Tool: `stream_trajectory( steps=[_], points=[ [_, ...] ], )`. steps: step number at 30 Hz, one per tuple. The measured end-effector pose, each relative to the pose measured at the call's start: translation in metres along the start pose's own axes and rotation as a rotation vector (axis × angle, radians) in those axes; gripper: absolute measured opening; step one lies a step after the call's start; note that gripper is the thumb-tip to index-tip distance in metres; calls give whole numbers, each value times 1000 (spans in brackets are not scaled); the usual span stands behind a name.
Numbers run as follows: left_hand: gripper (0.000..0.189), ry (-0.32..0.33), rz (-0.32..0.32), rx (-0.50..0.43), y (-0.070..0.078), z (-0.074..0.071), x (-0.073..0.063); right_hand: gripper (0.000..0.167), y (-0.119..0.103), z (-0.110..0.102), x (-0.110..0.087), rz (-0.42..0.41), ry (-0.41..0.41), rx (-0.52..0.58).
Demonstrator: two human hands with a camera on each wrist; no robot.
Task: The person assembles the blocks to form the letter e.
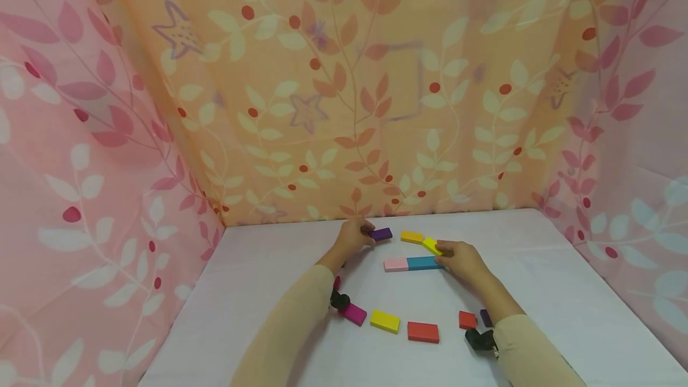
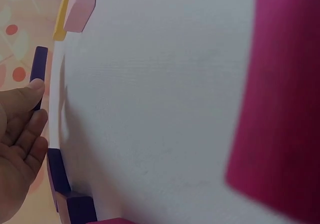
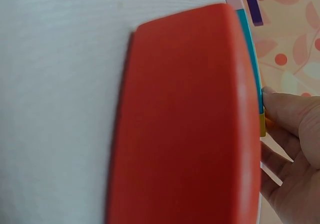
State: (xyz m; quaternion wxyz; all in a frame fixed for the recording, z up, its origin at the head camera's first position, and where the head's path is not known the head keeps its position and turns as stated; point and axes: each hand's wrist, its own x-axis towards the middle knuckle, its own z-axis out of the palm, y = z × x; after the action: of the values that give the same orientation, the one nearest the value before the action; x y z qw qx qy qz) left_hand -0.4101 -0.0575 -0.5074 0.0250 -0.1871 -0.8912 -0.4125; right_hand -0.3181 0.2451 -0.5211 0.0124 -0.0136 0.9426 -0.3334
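Observation:
My left hand (image 1: 353,240), at the far side of the white table, pinches a dark purple block (image 1: 381,234) between thumb and fingers. In the left wrist view that purple block (image 2: 39,64) is held up past the table's edge line. To the right, my right hand (image 1: 463,261) holds a bright yellow block (image 1: 431,246) at its near end. An orange-yellow block (image 1: 412,237) lies just left of it. Below, a pink block (image 1: 395,265) and a blue block (image 1: 422,263) lie end to end; the right fingers partly cover the blue one's right end.
Nearer on the table (image 1: 242,291) lie a magenta block (image 1: 355,314), a yellow block (image 1: 384,321), a red block (image 1: 423,332), a smaller red block (image 1: 467,320) and a dark block (image 1: 486,318). Patterned curtains (image 1: 349,106) hang behind and at both sides.

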Motion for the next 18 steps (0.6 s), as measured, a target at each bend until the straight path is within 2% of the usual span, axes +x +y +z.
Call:
stream_trajectory(
  steps=[5,9,13,18],
  points=[
    [33,-15,-56,23,0,7,-1,48,0,0,-1,14,-3,6],
    [33,-37,-97,32,6,10,-3,48,-1,0,-2,20,-7,9],
    [33,-47,-106,27,11,12,-3,48,-2,-1,-3,18,-6,7],
    [33,-48,-109,11,8,16,1,49,-2,-2,-1,15,-6,10]
  ],
)
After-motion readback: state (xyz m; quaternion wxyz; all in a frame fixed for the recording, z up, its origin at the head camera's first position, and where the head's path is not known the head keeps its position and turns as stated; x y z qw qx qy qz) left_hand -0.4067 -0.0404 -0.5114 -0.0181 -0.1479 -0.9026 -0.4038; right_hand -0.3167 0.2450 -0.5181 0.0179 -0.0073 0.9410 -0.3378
